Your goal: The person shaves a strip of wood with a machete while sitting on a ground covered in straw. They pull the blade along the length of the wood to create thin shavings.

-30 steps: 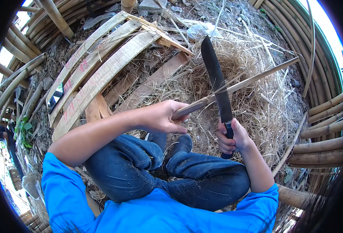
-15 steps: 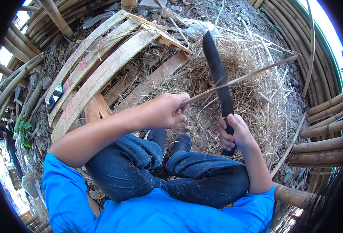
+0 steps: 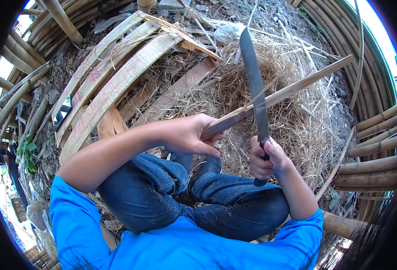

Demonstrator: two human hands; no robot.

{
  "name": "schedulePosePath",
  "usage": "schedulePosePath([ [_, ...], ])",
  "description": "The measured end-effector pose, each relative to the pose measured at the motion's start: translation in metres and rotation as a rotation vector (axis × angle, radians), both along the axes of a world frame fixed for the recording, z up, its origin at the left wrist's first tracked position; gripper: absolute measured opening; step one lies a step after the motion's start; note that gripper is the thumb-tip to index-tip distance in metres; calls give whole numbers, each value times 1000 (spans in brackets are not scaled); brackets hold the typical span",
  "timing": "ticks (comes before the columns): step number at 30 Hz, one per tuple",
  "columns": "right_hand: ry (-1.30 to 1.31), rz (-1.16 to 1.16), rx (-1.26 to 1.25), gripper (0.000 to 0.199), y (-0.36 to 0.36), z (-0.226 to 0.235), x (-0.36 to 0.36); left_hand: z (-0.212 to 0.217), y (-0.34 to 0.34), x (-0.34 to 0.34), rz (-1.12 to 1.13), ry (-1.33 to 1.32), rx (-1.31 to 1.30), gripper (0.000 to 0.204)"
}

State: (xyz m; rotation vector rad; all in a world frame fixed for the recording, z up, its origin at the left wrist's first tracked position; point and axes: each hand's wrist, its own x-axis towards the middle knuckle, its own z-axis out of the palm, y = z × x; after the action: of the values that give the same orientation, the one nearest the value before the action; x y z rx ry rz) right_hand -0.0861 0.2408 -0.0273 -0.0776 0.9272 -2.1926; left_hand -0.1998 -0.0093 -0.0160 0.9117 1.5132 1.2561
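While the left hand (image 3: 187, 135) clenches the near end of a bamboo strip (image 3: 288, 92), the right hand (image 3: 265, 157) grips a machete (image 3: 254, 81) handle, blade upright and crossing the strip above the shavings pile (image 3: 297, 121), over crossed legs (image 3: 194, 193).

Knife blade (image 3: 255, 85) across bamboo strip (image 3: 284, 93), straw heap (image 3: 297, 130) beneath, planks (image 3: 113, 85) left.

Your left hand (image 3: 187, 135) grips a bamboo strip (image 3: 284, 93) running toward two o'clock; your right hand (image 3: 265, 158) holds a machete (image 3: 254, 81) upright, blade across it.
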Motion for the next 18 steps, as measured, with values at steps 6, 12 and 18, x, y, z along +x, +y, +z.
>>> schedulePosePath([
  [6,-44,-198,118,35,-14,12,-8,5,7,0,85,133,-37,26],
  [12,-203,-206,303,35,-19,22,-8,0,5,6,374,815,-229,25],
  [18,-47,42,-9,45,-7,2,-3,3,3,-9,-61,275,23,30],
])
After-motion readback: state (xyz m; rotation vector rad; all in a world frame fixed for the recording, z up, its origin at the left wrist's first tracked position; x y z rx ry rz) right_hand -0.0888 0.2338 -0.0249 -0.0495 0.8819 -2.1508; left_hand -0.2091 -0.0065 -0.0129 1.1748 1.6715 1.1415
